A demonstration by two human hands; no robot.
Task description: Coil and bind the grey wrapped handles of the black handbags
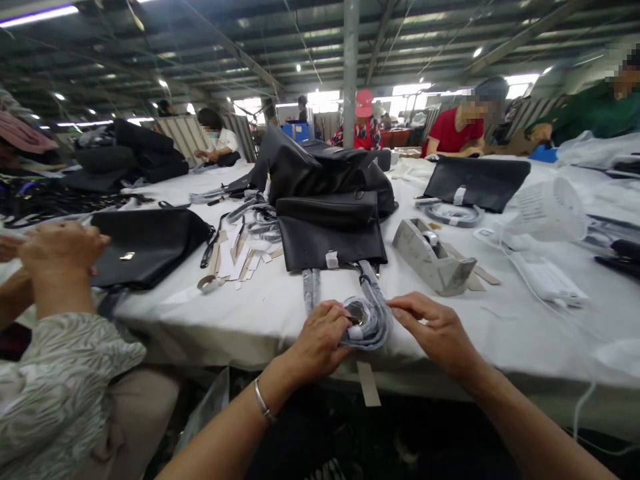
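My left hand (325, 337) is closed around the left side of a coiled strap (373, 327) wrapped in greyish clear film. A metal fitting shows in the coil's middle, with a white piece below it. At the coil's right edge, the thumb and fingertips of my right hand (440, 330) pinch together against the wrapped strap. The strap's two ends run up to a black handbag (333, 233), which lies on the white-covered table (260, 320) with a white tab at its lower edge. A strip of tan card (369, 385) hangs below the coil at the table edge.
A grey tape dispenser (433, 260) stands right of the bag; paper strips (237, 257) lie left. More black bags (320, 167) are piled behind. A white fan (550, 208) with a cord is at right. A co-worker's hands (63, 250) are beside another bag (150, 247) at left.
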